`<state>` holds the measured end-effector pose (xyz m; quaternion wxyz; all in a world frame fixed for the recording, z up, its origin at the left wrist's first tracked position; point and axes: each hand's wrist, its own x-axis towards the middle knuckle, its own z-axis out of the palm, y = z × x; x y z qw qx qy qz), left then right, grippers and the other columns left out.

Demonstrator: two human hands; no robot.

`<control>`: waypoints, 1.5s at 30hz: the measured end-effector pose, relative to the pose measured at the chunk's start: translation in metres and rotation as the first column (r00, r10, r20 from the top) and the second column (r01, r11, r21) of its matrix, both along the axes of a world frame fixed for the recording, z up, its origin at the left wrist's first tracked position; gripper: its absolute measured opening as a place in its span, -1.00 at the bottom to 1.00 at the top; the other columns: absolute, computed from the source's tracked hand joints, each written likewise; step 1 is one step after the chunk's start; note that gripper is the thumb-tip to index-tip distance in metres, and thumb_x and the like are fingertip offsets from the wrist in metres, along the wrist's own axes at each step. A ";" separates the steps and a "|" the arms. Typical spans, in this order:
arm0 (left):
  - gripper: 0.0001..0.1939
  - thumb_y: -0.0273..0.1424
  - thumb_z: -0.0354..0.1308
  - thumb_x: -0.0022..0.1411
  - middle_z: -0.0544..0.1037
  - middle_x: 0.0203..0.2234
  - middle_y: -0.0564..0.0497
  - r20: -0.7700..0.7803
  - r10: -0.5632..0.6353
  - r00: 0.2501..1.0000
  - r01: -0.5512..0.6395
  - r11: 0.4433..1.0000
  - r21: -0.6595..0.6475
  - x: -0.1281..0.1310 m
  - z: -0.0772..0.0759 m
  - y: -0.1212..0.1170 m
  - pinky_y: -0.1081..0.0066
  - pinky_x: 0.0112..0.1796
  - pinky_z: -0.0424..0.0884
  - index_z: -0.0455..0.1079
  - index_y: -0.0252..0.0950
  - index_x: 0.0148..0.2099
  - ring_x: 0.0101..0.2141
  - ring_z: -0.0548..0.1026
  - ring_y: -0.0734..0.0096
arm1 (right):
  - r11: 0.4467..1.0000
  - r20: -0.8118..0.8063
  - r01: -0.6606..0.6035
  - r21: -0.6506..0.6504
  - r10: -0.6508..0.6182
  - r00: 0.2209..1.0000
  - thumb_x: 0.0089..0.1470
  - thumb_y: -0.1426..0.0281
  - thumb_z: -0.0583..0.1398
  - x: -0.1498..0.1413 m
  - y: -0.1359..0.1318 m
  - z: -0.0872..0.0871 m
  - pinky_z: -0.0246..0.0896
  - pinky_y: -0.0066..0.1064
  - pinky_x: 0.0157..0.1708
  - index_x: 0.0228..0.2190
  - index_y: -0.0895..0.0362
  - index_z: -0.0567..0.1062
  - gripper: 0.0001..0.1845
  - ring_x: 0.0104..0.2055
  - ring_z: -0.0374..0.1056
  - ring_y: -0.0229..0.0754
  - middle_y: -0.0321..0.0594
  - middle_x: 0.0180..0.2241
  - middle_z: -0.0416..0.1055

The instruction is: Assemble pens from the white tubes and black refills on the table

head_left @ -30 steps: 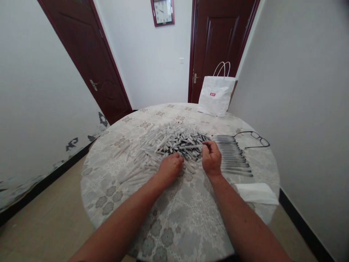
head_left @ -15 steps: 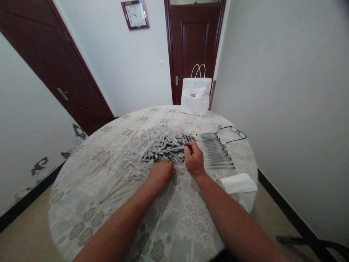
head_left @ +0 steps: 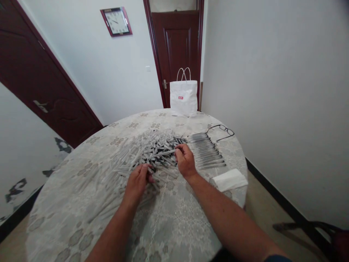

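Left hand (head_left: 138, 179) shifted left, slim pale tube (head_left: 164, 153) in right hand (head_left: 185, 161)

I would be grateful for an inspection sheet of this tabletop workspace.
Surface: round table with patterned cover.
Things: right hand holds a slender pale tube; left hand is at the near edge of the loose pile of pale and black pieces; dark-tipped row beyond the right hand.
Clutter: eyeglasses, folded white sheet, white bag.
Grippers: two bare hands; left grip unclear.
Cables: nothing seen.
Surroundings: wall clock; dark patches on the left wall.
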<state>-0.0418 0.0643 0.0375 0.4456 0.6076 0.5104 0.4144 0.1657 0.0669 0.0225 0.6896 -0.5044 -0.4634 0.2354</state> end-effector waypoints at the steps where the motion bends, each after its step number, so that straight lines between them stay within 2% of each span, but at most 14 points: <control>1: -0.64 -0.08 0.07 0.31 0.52 -0.49 0.05 0.158 0.058 0.986 -0.048 0.996 -0.072 -0.004 -0.002 0.001 0.34 -0.36 0.47 0.44 -0.28 -0.16 -0.51 0.48 0.37 | 0.999 -0.025 -0.031 -0.010 0.031 0.999 0.15 0.27 0.10 -0.001 0.001 -0.001 0.17 -0.47 -0.48 -0.25 0.10 0.45 -0.79 -0.50 0.26 -0.27 -0.35 -0.48 0.39; 3: -0.67 -0.16 0.24 0.20 0.59 -0.36 0.00 0.399 0.153 0.904 -0.081 0.978 -0.192 -0.009 -0.006 0.001 0.35 -0.30 0.52 0.45 -0.31 -0.13 -0.45 0.52 0.42 | 0.994 -0.073 -0.102 -0.026 0.100 0.992 0.13 0.27 0.11 -0.003 0.001 -0.002 0.13 -0.49 -0.55 -0.28 0.09 0.44 -0.81 -0.55 0.22 -0.29 -0.37 -0.51 0.37; 5: -0.69 -0.30 0.32 0.14 0.62 -0.26 -0.07 0.534 0.187 0.825 -0.059 0.967 -0.249 -0.012 -0.008 0.000 0.36 -0.23 0.54 0.46 -0.33 -0.09 -0.38 0.58 0.43 | 0.984 -0.114 -0.172 -0.039 0.167 0.979 0.11 0.26 0.12 -0.005 -0.001 -0.003 0.09 -0.50 -0.60 -0.29 0.08 0.42 -0.82 -0.59 0.20 -0.31 -0.39 -0.53 0.36; 7: -0.70 -0.40 0.32 0.13 0.63 -0.25 -0.09 0.605 0.196 0.772 -0.037 0.964 -0.264 -0.014 -0.009 -0.002 0.35 -0.20 0.55 0.46 -0.35 -0.07 -0.34 0.60 0.42 | 0.976 -0.134 -0.211 -0.050 0.203 0.970 0.09 0.25 0.13 -0.008 -0.004 -0.003 0.08 -0.51 -0.62 -0.30 0.08 0.41 -0.82 -0.61 0.19 -0.31 -0.39 -0.54 0.35; 10: -0.72 -0.45 0.29 0.15 0.64 -0.28 -0.10 0.645 0.195 0.739 -0.035 0.967 -0.252 -0.015 -0.012 -0.002 0.35 -0.19 0.57 0.46 -0.37 -0.07 -0.33 0.62 0.40 | 0.974 -0.132 -0.219 -0.063 0.210 0.969 0.08 0.23 0.15 -0.010 -0.006 -0.004 0.08 -0.51 -0.62 -0.29 0.09 0.41 -0.80 -0.61 0.19 -0.33 -0.39 -0.53 0.36; 17: -0.68 -0.40 0.31 0.18 0.65 -0.31 -0.12 0.690 0.113 0.715 0.037 0.979 -0.199 -0.014 -0.019 -0.004 0.31 -0.13 0.56 0.46 -0.39 -0.03 -0.28 0.65 0.34 | 0.973 -0.125 -0.219 -0.078 0.208 0.970 0.11 0.23 0.18 -0.011 -0.008 -0.005 0.09 -0.52 -0.62 -0.27 0.11 0.41 -0.79 -0.60 0.21 -0.33 -0.38 -0.53 0.38; 23: -0.69 -0.40 0.31 0.18 0.65 -0.30 -0.13 0.679 0.118 0.724 0.035 0.978 -0.207 -0.014 -0.021 -0.004 0.29 -0.13 0.57 0.46 -0.39 -0.03 -0.27 0.65 0.32 | 0.972 -0.099 -0.225 -0.066 0.218 0.971 0.13 0.25 0.18 -0.011 -0.010 -0.007 0.09 -0.51 -0.63 -0.27 0.11 0.41 -0.80 -0.61 0.21 -0.32 -0.38 -0.54 0.37; 29: -0.70 -0.40 0.29 0.19 0.65 -0.30 -0.14 0.666 0.150 0.731 -0.003 0.976 -0.217 -0.017 -0.021 0.000 0.32 -0.17 0.58 0.47 -0.38 -0.03 -0.29 0.65 0.33 | 0.976 0.151 -0.213 -0.047 0.218 0.964 0.16 0.27 0.17 -0.009 -0.014 -0.012 0.14 -0.48 -0.55 -0.27 0.11 0.44 -0.83 -0.56 0.24 -0.30 -0.35 -0.51 0.38; 33: -0.71 -0.41 0.29 0.17 0.65 -0.32 -0.14 0.653 0.161 0.740 -0.011 0.974 -0.227 -0.018 -0.021 0.000 0.34 -0.21 0.58 0.49 -0.39 -0.06 -0.33 0.64 0.34 | 0.975 0.326 -0.216 -0.042 0.218 0.920 0.17 0.28 0.18 -0.010 -0.020 -0.008 0.23 -0.44 -0.46 -0.25 0.10 0.48 -0.83 -0.48 0.32 -0.25 -0.30 -0.47 0.43; 39: -0.69 -0.38 0.30 0.17 0.65 -0.30 -0.13 0.672 0.201 0.713 -0.071 0.974 -0.216 -0.020 -0.021 0.002 0.37 -0.23 0.57 0.48 -0.38 -0.04 -0.32 0.64 0.35 | 0.964 0.468 -0.256 -0.075 0.261 0.844 0.19 0.24 0.20 -0.007 -0.019 -0.001 0.29 -0.41 -0.40 -0.20 0.09 0.56 -0.77 -0.42 0.41 -0.19 -0.22 -0.40 0.53; 42: -0.69 -0.38 0.31 0.15 0.66 -0.29 -0.12 0.672 0.204 0.712 -0.083 0.974 -0.209 -0.020 -0.019 0.002 0.37 -0.22 0.57 0.48 -0.37 -0.05 -0.30 0.64 0.35 | 0.954 0.469 -0.283 -0.104 0.298 0.832 0.19 0.23 0.21 -0.006 -0.017 -0.003 0.32 -0.39 -0.39 -0.20 0.09 0.58 -0.77 -0.42 0.43 -0.19 -0.22 -0.41 0.55; 45: -0.69 -0.36 0.31 0.15 0.66 -0.28 -0.12 0.651 0.189 0.735 -0.081 0.978 -0.193 -0.021 -0.018 0.002 0.37 -0.20 0.56 0.48 -0.37 -0.06 -0.30 0.65 0.34 | 0.931 0.335 -0.333 -0.148 0.364 0.869 0.18 0.22 0.21 -0.005 -0.015 -0.005 0.37 -0.38 -0.42 -0.21 0.08 0.57 -0.76 -0.47 0.44 -0.21 -0.23 -0.43 0.56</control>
